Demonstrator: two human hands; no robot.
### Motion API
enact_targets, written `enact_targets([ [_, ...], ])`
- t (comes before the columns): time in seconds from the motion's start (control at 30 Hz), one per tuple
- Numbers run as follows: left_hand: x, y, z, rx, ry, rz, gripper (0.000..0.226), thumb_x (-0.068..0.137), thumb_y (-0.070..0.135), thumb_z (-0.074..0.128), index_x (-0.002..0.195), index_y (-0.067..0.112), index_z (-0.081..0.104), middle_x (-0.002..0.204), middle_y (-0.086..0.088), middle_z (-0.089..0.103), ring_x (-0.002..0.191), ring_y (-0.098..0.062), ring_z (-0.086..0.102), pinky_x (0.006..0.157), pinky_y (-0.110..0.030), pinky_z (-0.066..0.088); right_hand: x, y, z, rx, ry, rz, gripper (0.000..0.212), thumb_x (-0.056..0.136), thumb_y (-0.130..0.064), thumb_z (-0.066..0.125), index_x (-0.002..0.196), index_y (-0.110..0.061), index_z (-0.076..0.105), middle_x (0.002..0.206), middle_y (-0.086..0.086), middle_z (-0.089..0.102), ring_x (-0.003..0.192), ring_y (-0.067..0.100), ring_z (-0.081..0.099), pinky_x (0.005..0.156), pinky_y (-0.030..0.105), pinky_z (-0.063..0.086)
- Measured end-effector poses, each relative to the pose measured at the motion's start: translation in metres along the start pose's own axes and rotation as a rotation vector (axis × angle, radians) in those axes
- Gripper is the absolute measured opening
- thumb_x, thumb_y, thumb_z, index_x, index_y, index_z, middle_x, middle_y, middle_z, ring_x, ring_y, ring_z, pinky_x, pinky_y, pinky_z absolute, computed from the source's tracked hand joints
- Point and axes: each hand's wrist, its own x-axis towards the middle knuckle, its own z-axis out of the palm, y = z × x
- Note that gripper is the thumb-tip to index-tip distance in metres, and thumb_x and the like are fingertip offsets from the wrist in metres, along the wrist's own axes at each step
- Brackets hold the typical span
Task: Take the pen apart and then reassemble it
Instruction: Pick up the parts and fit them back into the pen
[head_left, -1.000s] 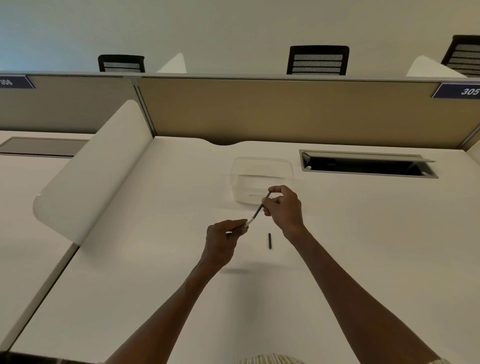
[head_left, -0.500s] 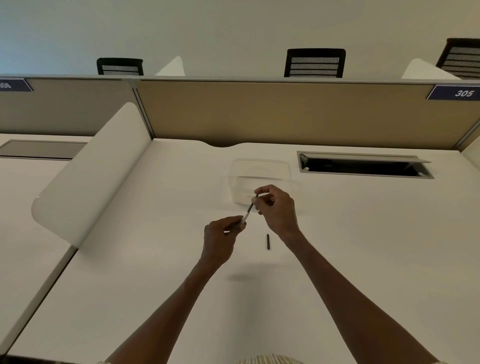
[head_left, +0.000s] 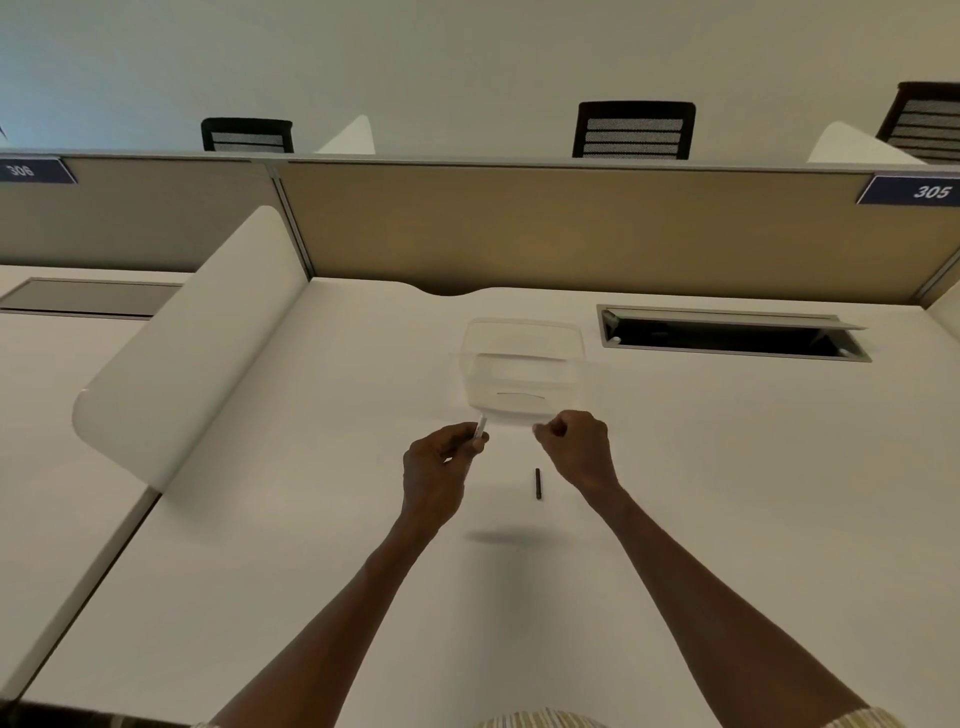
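Note:
My left hand (head_left: 439, 462) grips a white pen barrel (head_left: 480, 428) whose end pokes up past the fingers. My right hand (head_left: 576, 449) is a hand's width to the right, its fingers curled tight; the dark front piece of the pen is hidden inside them. A small black pen part (head_left: 538, 483) lies on the white desk (head_left: 727, 493) between and just below the two hands. Both hands hover above the desk, in front of a clear plastic container (head_left: 522, 328).
The clear container stands just beyond the hands. An open cable hatch (head_left: 727, 338) is sunk into the desk at the back right. A white curved divider (head_left: 197, 338) bounds the desk on the left, and a tan partition (head_left: 571, 228) closes the back.
The hands have pulled apart. The dark piece that joined the barrel to my right hand's fingers has come off the barrel and gone with the right hand.

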Motion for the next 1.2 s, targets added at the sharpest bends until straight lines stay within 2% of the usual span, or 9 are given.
enact_targets([
  [0.2,0.0,0.0,-0.004,-0.004,-0.001,-0.014,0.015,0.088,0.014,0.07,0.098,0.023,0.076,0.09,0.011,0.078,0.09,-0.001,0.071,0.073,-0.007,0.048,-0.01,0.033,0.017,-0.192,-0.088,0.077,0.015,0.078,-0.018,0.069,0.068,-0.013,0.06,0.076,0.006,0.069,0.076,0.025,0.065,0.065,0.026,0.042],
  [0.33,0.002,-0.001,-0.008,0.016,0.004,-0.01,0.015,0.089,0.016,0.068,0.099,0.025,0.077,0.091,0.014,0.077,0.094,0.0,0.07,0.074,-0.007,0.047,-0.016,0.036,0.026,-0.188,-0.136,0.137,0.025,0.077,-0.026,0.074,0.064,-0.014,0.057,0.064,-0.002,0.062,0.072,0.025,0.065,0.063,0.028,0.046],
  [0.47,0.003,0.001,-0.011,0.019,0.004,0.009,0.015,0.091,0.015,0.066,0.1,0.022,0.077,0.093,0.011,0.077,0.095,-0.001,0.07,0.073,-0.006,0.045,-0.019,0.035,0.032,-0.275,-0.162,0.133,0.025,0.078,-0.028,0.072,0.084,-0.005,0.063,0.084,0.011,0.07,0.082,0.032,0.066,0.064,0.028,0.046],
  [0.67,0.004,0.003,-0.013,0.004,-0.001,0.023,0.014,0.093,0.015,0.065,0.1,0.021,0.076,0.094,0.006,0.077,0.094,-0.005,0.071,0.075,-0.007,0.046,-0.026,0.037,0.039,-0.353,-0.139,0.113,0.02,0.087,-0.023,0.06,0.084,-0.003,0.061,0.09,0.016,0.069,0.087,0.035,0.065,0.063,0.029,0.043],
  [0.77,0.005,0.003,-0.012,-0.001,-0.007,0.018,0.016,0.093,0.013,0.065,0.102,0.021,0.075,0.094,0.004,0.077,0.094,-0.007,0.071,0.078,-0.009,0.047,-0.029,0.037,0.041,-0.383,-0.135,0.118,0.021,0.09,-0.022,0.058,0.093,-0.002,0.065,0.097,0.015,0.069,0.094,0.033,0.065,0.072,0.033,0.048],
  [0.93,0.003,0.005,-0.012,-0.009,-0.02,0.016,0.016,0.092,0.012,0.065,0.104,0.017,0.075,0.094,0.004,0.077,0.094,-0.006,0.072,0.079,-0.01,0.048,-0.031,0.032,0.038,-0.33,-0.119,0.174,0.018,0.086,-0.018,0.058,0.093,-0.003,0.066,0.095,0.013,0.071,0.094,0.032,0.066,0.073,0.032,0.049],
  [1.07,0.001,0.006,-0.013,-0.018,-0.023,0.011,0.016,0.091,0.01,0.066,0.102,0.017,0.076,0.091,0.008,0.078,0.091,-0.003,0.072,0.077,-0.01,0.048,-0.03,0.023,0.031,-0.225,-0.061,0.16,0.01,0.084,-0.018,0.06,0.075,-0.013,0.061,0.085,0.007,0.071,0.085,0.029,0.066,0.065,0.027,0.043],
  [1.13,0.0,0.007,-0.013,-0.024,-0.023,0.012,0.018,0.09,0.01,0.067,0.099,0.022,0.076,0.089,0.01,0.078,0.09,-0.003,0.072,0.075,-0.011,0.049,-0.028,0.015,0.024,-0.147,-0.021,0.128,0.014,0.083,-0.018,0.062,0.071,-0.013,0.059,0.08,0.005,0.071,0.079,0.026,0.066,0.064,0.028,0.044],
  [1.2,-0.001,0.009,-0.012,-0.025,-0.025,0.015,0.021,0.09,0.012,0.068,0.095,0.031,0.076,0.089,0.012,0.078,0.089,-0.004,0.072,0.072,-0.013,0.05,-0.027,0.005,0.017,-0.03,0.01,0.077,0.013,0.083,-0.019,0.065,0.074,-0.009,0.064,0.076,0.001,0.072,0.074,0.021,0.067,0.067,0.031,0.051],
])
